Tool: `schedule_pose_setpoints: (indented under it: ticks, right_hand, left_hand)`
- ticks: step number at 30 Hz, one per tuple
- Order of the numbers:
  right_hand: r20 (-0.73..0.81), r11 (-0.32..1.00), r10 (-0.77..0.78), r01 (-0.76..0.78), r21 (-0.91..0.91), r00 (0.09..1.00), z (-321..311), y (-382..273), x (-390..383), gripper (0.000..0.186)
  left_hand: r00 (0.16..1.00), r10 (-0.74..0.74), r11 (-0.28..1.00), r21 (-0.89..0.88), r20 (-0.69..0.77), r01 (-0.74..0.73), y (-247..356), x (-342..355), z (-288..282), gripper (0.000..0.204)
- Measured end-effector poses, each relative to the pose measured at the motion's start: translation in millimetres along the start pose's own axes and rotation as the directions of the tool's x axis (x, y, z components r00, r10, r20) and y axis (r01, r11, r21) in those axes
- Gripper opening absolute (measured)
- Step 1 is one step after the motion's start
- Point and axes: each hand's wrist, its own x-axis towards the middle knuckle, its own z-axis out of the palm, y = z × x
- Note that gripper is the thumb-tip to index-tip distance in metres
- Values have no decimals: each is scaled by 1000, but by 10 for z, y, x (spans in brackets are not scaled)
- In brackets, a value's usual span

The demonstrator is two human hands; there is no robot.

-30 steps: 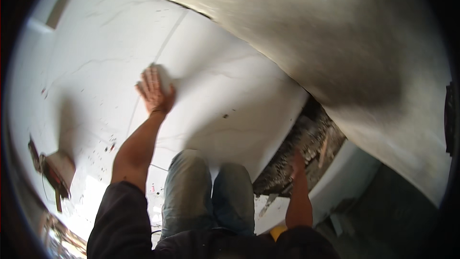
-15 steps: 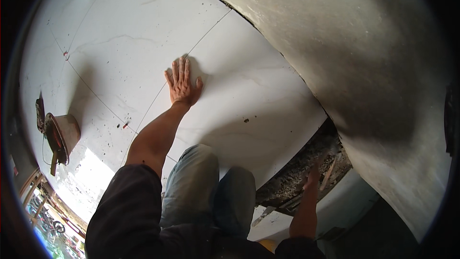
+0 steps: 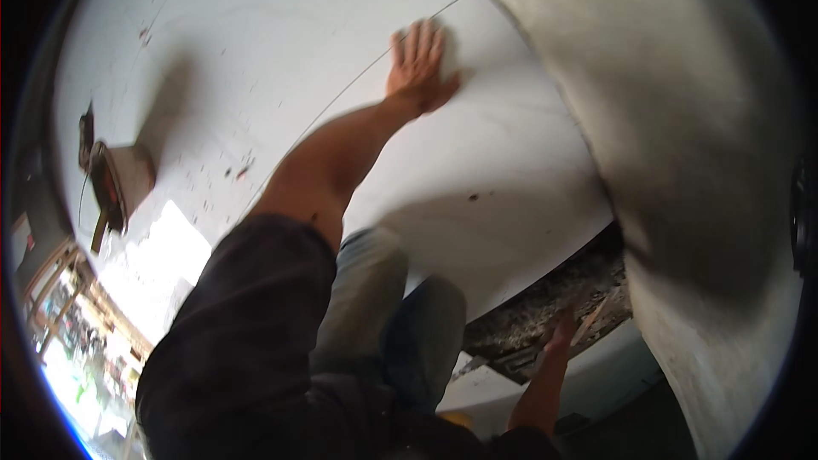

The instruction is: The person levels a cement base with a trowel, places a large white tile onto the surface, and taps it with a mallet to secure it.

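Observation:
My left hand [image 3: 419,68] lies flat with fingers spread on a large white marbled floor tile [image 3: 511,153]. Its fingertips reach the thin joint line between two tiles, not far from the wall. My right hand [image 3: 562,330] is low at the right, over a dark strip of rough mortar [image 3: 520,311] beside the tile edge. Shadow and blur hide its fingers, so whether it holds anything cannot be made out. A thin light-brown strip [image 3: 590,320] lies just beside it. My knees, in jeans [image 3: 366,290], rest on the tile.
A bare grey wall [image 3: 682,119] curves along the right. At the left stands a mortar-stained bucket [image 3: 135,172] with tools at its rim. Dark crumbs [image 3: 241,169] are scattered on the tiles. Another white tile piece [image 3: 613,366] borders the mortar strip.
My left hand has moved forward and right along the joint, toward the wall. The view has shifted with my body. My right hand stays over the mortar strip.

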Motion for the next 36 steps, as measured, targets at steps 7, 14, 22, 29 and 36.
schedule_pose_setpoints:
  ticks: [7,14,22,29,36]
  right_hand:
    - [250,999,12,-1,-46,968,-323,388,165,45]
    - [133,990,-16,-3,143,991,-83,618,-373,39]
    - [85,1000,-4,3,8,996,161,658,-710,30]
    - [220,960,-110,161,-230,969,13,495,-886,36]
    - [286,903,-154,252,-348,946,-267,493,-534,42]
  left_hand:
    - [642,751,659,244,-155,-711,-1138,-162,-196,57]
    - [904,298,933,106,306,-343,-1546,-2686,-211,73]
    - [959,263,964,-70,108,-257,269,-876,45,62]
    - [904,405,912,-16,-139,-411,1019,630,478,59]
    - [852,505,863,82,-138,-498,1041,756,596,60]
